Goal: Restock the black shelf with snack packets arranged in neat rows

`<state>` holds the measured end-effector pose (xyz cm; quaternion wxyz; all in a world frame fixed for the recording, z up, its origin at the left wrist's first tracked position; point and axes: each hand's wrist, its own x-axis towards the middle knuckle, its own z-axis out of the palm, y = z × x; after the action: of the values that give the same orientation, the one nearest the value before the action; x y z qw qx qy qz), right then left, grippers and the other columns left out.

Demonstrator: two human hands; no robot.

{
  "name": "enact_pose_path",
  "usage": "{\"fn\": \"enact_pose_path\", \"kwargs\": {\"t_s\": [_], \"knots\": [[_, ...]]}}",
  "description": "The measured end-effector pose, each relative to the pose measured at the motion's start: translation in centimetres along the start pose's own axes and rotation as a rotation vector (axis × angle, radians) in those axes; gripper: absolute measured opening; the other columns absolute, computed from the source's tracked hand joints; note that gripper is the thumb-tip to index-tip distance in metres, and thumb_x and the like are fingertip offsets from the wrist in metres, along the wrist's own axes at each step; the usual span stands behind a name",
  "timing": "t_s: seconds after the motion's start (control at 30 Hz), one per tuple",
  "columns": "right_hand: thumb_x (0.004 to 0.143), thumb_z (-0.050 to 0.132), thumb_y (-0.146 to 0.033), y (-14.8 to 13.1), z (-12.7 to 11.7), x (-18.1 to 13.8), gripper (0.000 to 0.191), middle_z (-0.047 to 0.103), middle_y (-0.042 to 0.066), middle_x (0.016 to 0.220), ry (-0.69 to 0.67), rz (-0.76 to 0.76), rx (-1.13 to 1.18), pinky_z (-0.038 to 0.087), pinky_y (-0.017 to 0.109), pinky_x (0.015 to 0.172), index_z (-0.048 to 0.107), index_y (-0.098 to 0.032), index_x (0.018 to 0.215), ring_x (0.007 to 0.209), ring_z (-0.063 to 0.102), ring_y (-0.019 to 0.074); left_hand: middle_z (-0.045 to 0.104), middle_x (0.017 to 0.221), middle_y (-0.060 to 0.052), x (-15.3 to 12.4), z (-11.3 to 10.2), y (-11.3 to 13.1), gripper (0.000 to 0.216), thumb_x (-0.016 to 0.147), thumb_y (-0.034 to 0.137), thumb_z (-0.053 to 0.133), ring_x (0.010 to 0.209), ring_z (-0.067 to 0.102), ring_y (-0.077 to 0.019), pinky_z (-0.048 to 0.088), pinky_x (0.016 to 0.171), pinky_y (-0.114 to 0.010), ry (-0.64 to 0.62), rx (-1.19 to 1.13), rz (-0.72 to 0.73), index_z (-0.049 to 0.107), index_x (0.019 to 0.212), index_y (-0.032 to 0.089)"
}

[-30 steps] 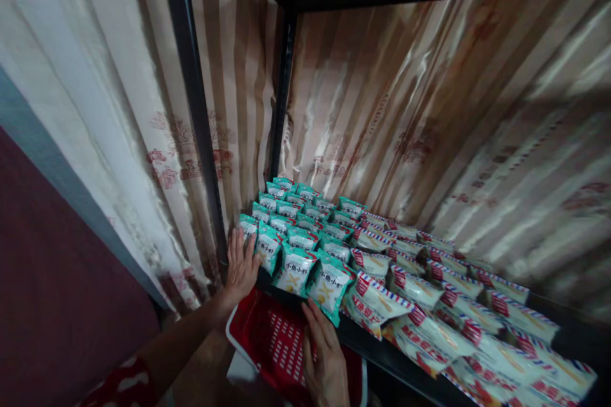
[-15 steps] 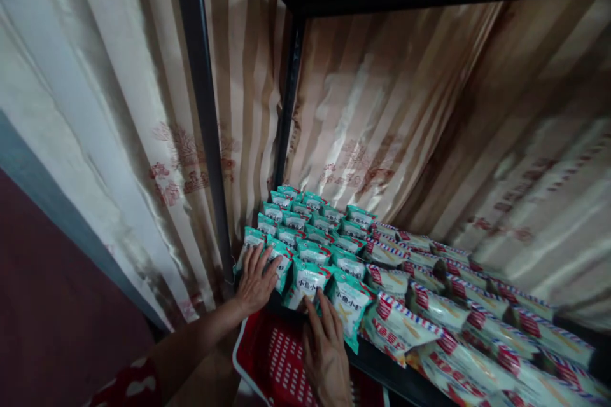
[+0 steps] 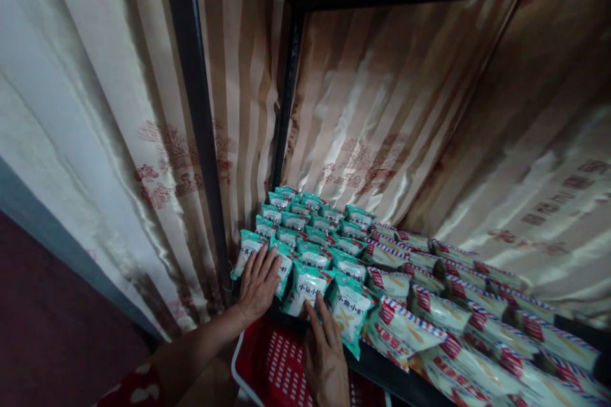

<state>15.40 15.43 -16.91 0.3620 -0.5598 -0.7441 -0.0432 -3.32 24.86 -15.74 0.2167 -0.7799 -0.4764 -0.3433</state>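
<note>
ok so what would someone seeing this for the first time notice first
Probably the teal-and-white packets lined up in rows in the left corner of the dark shelf, with the left hand spread over the front-left ones and the right hand at the front edge. Red-striped packets fill rows to their right. The red basket below the shelf's front edge also stands out.

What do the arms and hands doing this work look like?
They are a person's: the left hand and right hand are both ungloved. Above the bare left forearm is a red sleeve with white patches. No right sleeve shows.
</note>
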Motion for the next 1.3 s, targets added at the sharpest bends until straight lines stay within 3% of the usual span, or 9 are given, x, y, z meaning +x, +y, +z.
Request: {"fn": "enact_pose_path", "kwargs": {"t_s": [0.13,0.33,0.5,0.67,0.77,0.87,1.03,1.17,1.3], "knots": [[0.086,0.035,-0.007,-0.1,-0.1,-0.2,0.061,0.031,0.008,0.149,-0.014,0.012,0.007,0.046,0.049,0.098,0.029,-0.029,0.142,0.132,0.038,0.027,0.044,0.142,-0.006,-0.8,-1.0,0.0,0.045,0.089,0.028,0.049,0.139,0.023,-0.0253,0.019,0.114,-0.045,0.015,-0.007,0.051,0.044,0.134,0.022],[0.086,0.035,-0.007,-0.1,-0.1,0.1,0.059,0.03,0.007,0.149,-0.02,0.015,0.012,0.047,0.046,0.098,0.031,-0.028,0.141,0.132,0.038,0.0258,0.044,0.142,-0.001,-0.5,-1.0,-0.1,0.042,0.089,0.028,0.05,0.136,0.028,-0.0225,0.017,0.114,-0.045,-0.095,-0.05,0.164,0.048,0.131,0.028],[0.086,0.04,-0.011,-0.1,-0.6,0.0,0.054,0.031,0.007,0.149,0.019,0.004,-0.015,0.049,0.046,0.096,0.039,-0.029,0.138,0.131,0.039,0.0286,0.045,0.141,-0.003,-0.3,-0.5,-0.2,0.043,0.088,0.032,0.051,0.136,0.03,-0.0235,0.015,0.114,-0.044,-0.07,-0.065,0.169,0.048,0.131,0.028],[0.085,0.046,-0.015,0.3,-2.9,0.6,0.052,0.033,0.005,0.148,0.076,-0.072,-0.087,0.054,0.045,0.087,0.044,-0.033,0.134,0.126,0.046,0.0311,0.05,0.136,-0.003,0.0,-1.5,-0.3,0.041,0.089,0.03,0.046,0.135,0.031,-0.0222,0.009,0.115,-0.044,-0.021,-0.067,0.194,0.048,0.131,0.031],[0.086,0.046,-0.017,0.3,-4.6,3.4,0.05,0.039,0.004,0.144,0.077,-0.086,-0.09,0.052,0.046,0.09,0.044,-0.033,0.134,0.124,0.047,0.0286,0.049,0.138,-0.004,0.0,-2.4,0.6,0.043,0.09,0.027,0.041,0.135,0.031,-0.0215,0.011,0.115,-0.043,-0.006,-0.118,0.259,0.046,0.133,0.025],[0.09,0.041,-0.023,-0.1,-5.4,8.4,0.046,0.042,0.004,0.144,0.04,-0.1,-0.078,0.045,0.048,0.1,0.043,-0.029,0.135,0.13,0.04,0.0269,0.047,0.14,-0.004,-0.3,-2.6,2.4,0.044,0.089,0.028,0.042,0.135,0.03,-0.0247,0.018,0.113,-0.047,0.023,-0.232,0.315,0.046,0.132,0.026],[0.092,0.041,-0.037,-1.4,-3.7,15.8,0.042,0.04,0.007,0.145,-0.16,-0.008,-0.153,0.037,0.051,0.104,0.049,-0.026,0.132,0.138,0.025,0.029,0.047,0.139,0.008,0.2,-1.1,5.1,0.04,0.089,0.039,0.046,0.133,0.032,-0.0191,0.004,0.116,-0.042,-0.061,-0.266,0.4,0.05,0.128,0.032],[0.091,0.043,-0.043,-2.2,-1.2,17.4,0.042,0.041,0.013,0.143,-0.317,0.058,-0.162,0.036,0.054,0.102,0.053,-0.026,0.129,0.134,0.032,0.0329,0.054,0.133,0.01,1.2,0.1,4.6,0.037,0.089,0.038,0.047,0.127,0.038,-0.0167,0.001,0.117,-0.041,-0.073,-0.267,0.435,0.052,0.126,0.032],[0.091,0.041,-0.047,-2.5,0.0,17.6,0.044,0.042,0.01,0.143,-0.376,0.083,-0.125,0.032,0.05,0.105,0.052,-0.028,0.129,0.134,0.033,0.0294,0.06,0.125,0.006,1.4,0.5,3.9,0.033,0.089,0.041,0.044,0.123,0.041,-0.0187,0.003,0.116,-0.042,-0.046,-0.271,0.443,0.057,0.119,0.033]]}}
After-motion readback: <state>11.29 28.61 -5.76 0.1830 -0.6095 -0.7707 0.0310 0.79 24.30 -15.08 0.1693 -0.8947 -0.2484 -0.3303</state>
